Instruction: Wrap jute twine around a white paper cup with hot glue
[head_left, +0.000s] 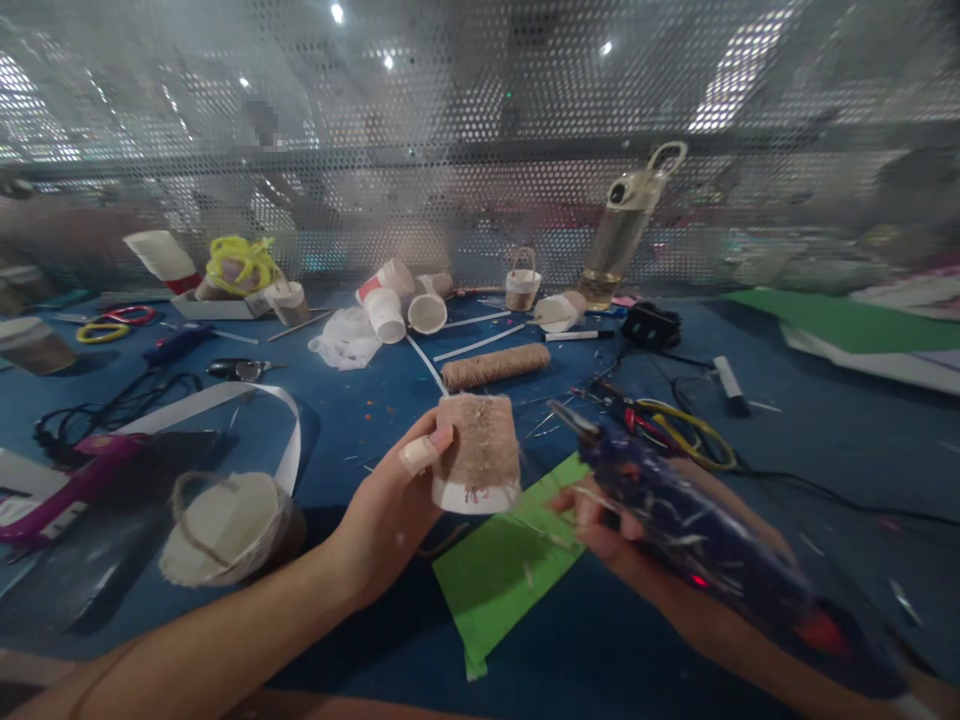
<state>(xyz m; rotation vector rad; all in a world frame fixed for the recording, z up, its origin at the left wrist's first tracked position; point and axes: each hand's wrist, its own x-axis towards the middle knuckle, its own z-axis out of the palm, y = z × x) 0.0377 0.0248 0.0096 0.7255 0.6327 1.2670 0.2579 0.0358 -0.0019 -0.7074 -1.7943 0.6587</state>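
Observation:
My left hand point(397, 510) grips a paper cup point(477, 450) wound with brown twine. The cup's white rim faces down, and a bandage wraps my thumb. In my right hand point(615, 535) is a dark blue glue gun point(690, 520), its nozzle pointing up and left beside the cup. A small red light glows on its body. Motion blurs this hand and the gun somewhat. Below the two hands lies a green sheet point(510, 570). Behind the cup rests a roll of brown twine point(496, 366).
Left of my arm sit a small handled basket point(225, 525) and a purple glue gun point(67, 490). Paper cups point(386, 315), a water bottle point(619, 235) and a marker point(577, 336) stand or lie farther back. Yellow-handled scissors point(690, 435) and cables lie at right.

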